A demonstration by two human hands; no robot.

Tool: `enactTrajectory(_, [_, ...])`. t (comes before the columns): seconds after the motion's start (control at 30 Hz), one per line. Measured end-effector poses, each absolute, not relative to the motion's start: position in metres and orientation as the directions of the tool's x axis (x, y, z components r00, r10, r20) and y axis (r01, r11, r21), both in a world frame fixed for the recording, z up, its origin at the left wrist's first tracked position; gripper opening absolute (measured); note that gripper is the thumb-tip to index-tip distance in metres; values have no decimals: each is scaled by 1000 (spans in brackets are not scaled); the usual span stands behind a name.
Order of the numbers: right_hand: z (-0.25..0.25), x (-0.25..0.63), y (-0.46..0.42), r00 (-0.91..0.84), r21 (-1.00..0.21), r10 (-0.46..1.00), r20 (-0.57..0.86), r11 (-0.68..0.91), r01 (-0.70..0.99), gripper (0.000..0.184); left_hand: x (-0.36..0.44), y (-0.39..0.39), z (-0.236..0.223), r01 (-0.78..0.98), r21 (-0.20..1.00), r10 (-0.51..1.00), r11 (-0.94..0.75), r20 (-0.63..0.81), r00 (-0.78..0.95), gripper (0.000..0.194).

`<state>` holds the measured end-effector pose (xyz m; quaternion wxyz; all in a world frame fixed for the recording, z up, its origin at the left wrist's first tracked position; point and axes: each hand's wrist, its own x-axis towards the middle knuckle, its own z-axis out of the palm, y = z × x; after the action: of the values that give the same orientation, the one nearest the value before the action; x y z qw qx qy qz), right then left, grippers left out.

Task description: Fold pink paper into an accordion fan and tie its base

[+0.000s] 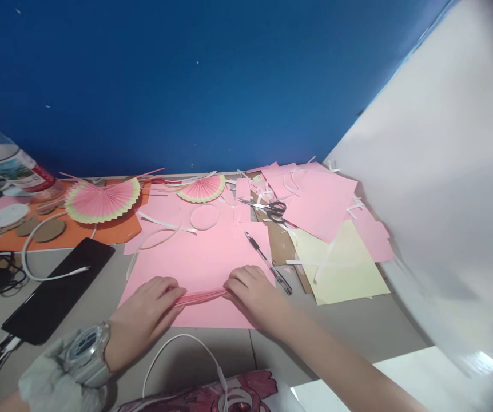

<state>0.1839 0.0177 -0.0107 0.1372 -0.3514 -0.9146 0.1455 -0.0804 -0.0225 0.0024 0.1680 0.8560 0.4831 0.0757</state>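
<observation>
Between my two hands lies a narrow stack of folded pink paper, pleated lengthwise, on top of flat pink sheets. My left hand, with a watch on its wrist, pinches the left end of the strip. At the opposite end, my right hand presses its bent fingers on the strip. A black pen rests just beyond the right hand. Two pleated pink paper fans with yellow edges, the larger fan and the smaller fan, stand behind.
Scissors lie among paper scraps at the back right, near a pale yellow sheet. A phone and a white cable are on the left. A plastic bottle leans at far left. A blue wall closes off the back.
</observation>
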Motion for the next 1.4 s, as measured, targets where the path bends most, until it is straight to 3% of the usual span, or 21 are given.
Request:
enactTrajectory(0.33, [-1, 183, 23, -729, -374, 652, 206, 741, 557, 11, -68, -8, 25, 796, 420, 849, -435, -104, 518, 26])
enactTrajectory(0.5, [11, 187, 23, -728, -356, 643, 237, 755, 551, 9, -73, -4, 33, 776, 335, 831, -534, 41, 555, 25])
enactTrajectory(0.73, [30, 184, 19, -748, -241, 574, 334, 819, 520, 13, -71, -8, 39, 725, 279, 775, -630, 159, 612, 19])
enactTrajectory(0.9, [22, 181, 20, -708, -38, 471, 526, 845, 533, 14, -81, 0, 28, 655, 82, 645, -751, 303, 702, 26])
enactTrajectory(1.0, [7, 178, 24, -739, -13, 493, 458, 835, 549, 14, -81, 6, 15, 671, 25, 646, -741, 299, 703, 26])
enactTrajectory(1.27, [-16, 171, 27, -773, -67, 567, 285, 816, 574, 8, -60, 3, -3, 765, 234, 800, -600, 181, 572, 21])
enactTrajectory(1.4, [-13, 166, 27, -768, -112, 589, 252, 806, 581, 12, -50, 7, -5, 773, 263, 815, -578, 139, 562, 21])
